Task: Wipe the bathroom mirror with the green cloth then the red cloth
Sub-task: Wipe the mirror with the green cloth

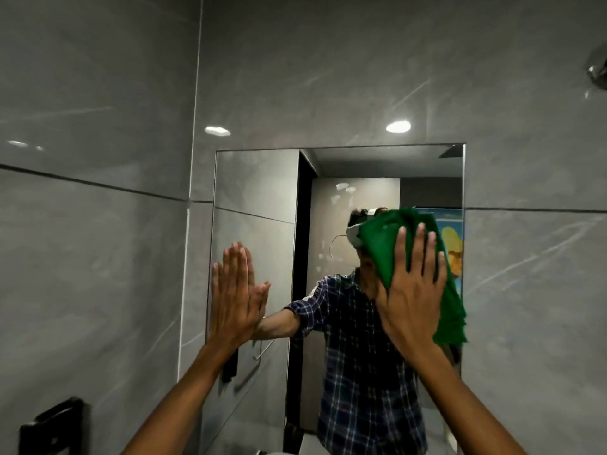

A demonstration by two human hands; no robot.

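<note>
The rectangular bathroom mirror (pixel 259 192) hangs on the grey tiled wall ahead. My right hand (pixel 412 290) lies flat with spread fingers on the green cloth (pixel 387 244), pressing it against the right half of the glass. The cloth's lower corner hangs down past my wrist near the mirror's right edge. My left hand (pixel 231 293) rests flat against the mirror's left edge with fingers together and holds nothing. Smudges show on the glass near the middle. No red cloth is in view.
A black fixture (pixel 52 425) is mounted on the left wall at the bottom corner. A chrome fitting (pixel 597 72) sticks out of the wall at the upper right. The mirror reflects a person in a checked shirt, a towel bar and a doorway.
</note>
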